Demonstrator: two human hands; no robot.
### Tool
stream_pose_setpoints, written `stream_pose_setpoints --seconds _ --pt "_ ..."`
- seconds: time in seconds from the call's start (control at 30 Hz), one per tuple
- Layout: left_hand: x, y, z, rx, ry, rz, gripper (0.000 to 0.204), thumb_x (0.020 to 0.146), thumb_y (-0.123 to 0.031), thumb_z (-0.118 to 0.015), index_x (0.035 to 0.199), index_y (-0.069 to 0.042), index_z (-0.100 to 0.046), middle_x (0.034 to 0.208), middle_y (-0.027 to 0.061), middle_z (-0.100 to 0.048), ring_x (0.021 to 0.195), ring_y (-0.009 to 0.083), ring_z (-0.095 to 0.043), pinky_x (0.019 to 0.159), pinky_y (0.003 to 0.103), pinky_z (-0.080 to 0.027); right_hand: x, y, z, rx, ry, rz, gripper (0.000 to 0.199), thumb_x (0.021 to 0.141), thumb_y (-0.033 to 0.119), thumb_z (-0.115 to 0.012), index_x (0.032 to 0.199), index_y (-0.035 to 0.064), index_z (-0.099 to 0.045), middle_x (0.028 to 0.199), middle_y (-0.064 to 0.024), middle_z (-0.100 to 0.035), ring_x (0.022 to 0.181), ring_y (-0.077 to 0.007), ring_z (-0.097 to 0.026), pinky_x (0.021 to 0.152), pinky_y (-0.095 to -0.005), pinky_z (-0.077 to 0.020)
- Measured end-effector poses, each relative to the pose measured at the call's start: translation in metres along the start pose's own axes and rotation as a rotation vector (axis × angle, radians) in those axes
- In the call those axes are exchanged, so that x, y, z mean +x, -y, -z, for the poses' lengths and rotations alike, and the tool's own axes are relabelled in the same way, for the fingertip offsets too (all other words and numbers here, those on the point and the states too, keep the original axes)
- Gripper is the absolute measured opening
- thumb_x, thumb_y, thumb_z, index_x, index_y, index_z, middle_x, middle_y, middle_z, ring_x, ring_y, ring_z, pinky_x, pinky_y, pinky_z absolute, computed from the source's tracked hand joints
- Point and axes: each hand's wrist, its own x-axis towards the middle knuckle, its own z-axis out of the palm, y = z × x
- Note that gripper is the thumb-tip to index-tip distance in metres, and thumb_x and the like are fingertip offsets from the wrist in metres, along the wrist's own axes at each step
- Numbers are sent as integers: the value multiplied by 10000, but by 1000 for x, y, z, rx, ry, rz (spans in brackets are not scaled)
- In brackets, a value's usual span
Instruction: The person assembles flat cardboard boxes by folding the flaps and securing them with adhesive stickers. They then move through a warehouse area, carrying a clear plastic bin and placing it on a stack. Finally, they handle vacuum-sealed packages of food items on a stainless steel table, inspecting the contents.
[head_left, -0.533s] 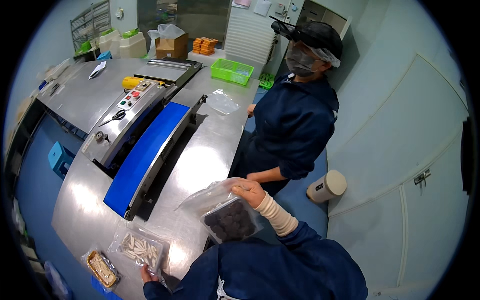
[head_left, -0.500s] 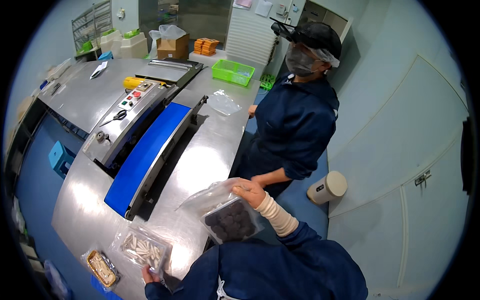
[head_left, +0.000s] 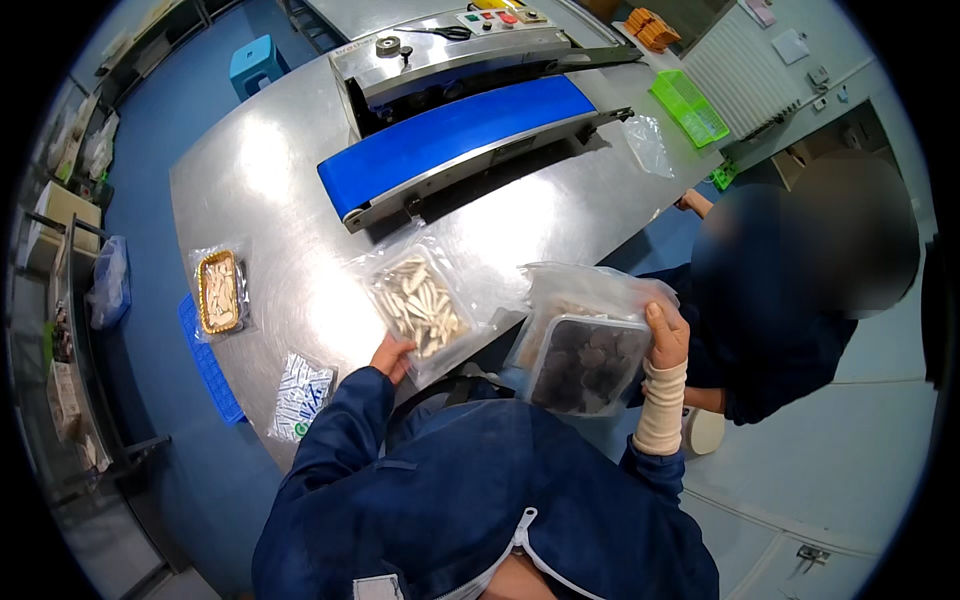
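My left hand point(head_left: 393, 358) grips the near edge of a clear bag of pale strips point(head_left: 420, 310), its thumb on top. This bag is tilted at the table's near edge. My right hand point(head_left: 667, 332) holds a clear bag with a tray of dark round pieces point(head_left: 588, 368) by its right side, thumb in front and the other fingers hidden behind. That bag hangs past the table edge, before my body. Its loose, cloudy plastic spreads above the tray. The kind of food in each bag is not certain.
On the steel table point(head_left: 270, 160) stand a blue conveyor belt point(head_left: 460, 130), a wrapped gold tray of pale slices point(head_left: 219, 290) and a blue-and-white printed packet point(head_left: 302, 398). A green basket point(head_left: 690, 108) sits at the far right. A co-worker point(head_left: 780, 290) stands close on my right.
My view has turned, shifting the conveyor and co-worker in the picture. My left hand has brought the pale strips away from the gold tray, nearer the dark pieces. Both hands keep their bags.
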Motion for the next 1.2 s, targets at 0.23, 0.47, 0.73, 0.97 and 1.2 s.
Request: stream_pose_setpoints --seconds 0.23,0.47,0.73,0.97,1.2 --pt "35 35 -12 241 -107 -47 577 673 81 -485 1219 -3 -321 1149 134 -465 1038 234 -471 882 324 -378 10 0 4 -21 34 -75 254 836 170 -509 945 -50 -578 966 -83 -574 872 -154 -518 805 -274 -391" --pt "38 3 -43 894 -443 -694 633 691 -10 -515 1268 -37 -255 1264 169 -273 1123 288 -333 930 385 -298 19 14 8 -148 61 20 270 835 188 -521 991 -23 -583 1003 -100 -584 932 -176 -530 829 -281 -409" --pt "38 -49 -179 1136 172 -697 753 653 -37 -595 1305 -73 -220 1304 122 -286 1191 271 -307 976 384 -252 45 -12 -3 221 281 32 273 847 157 -517 1056 -17 -551 1041 -84 -568 985 -153 -501 877 -270 -374" --pt "45 -55 -264 1128 451 -665 448 729 -21 -501 1172 -7 -434 1188 132 -467 1120 227 -427 949 294 -299 61 6 28 224 326 97 274 858 189 -497 1021 -18 -571 1070 -111 -548 1010 -184 -496 883 -287 -373" --pt "60 -35 -265 1236 603 -710 379 781 -24 -431 1155 37 -436 1186 127 -465 1063 215 -468 904 264 -343 56 -2 41 167 278 95 284 864 188 -491 1047 -18 -559 1086 -112 -541 1014 -174 -493 893 -283 -370"
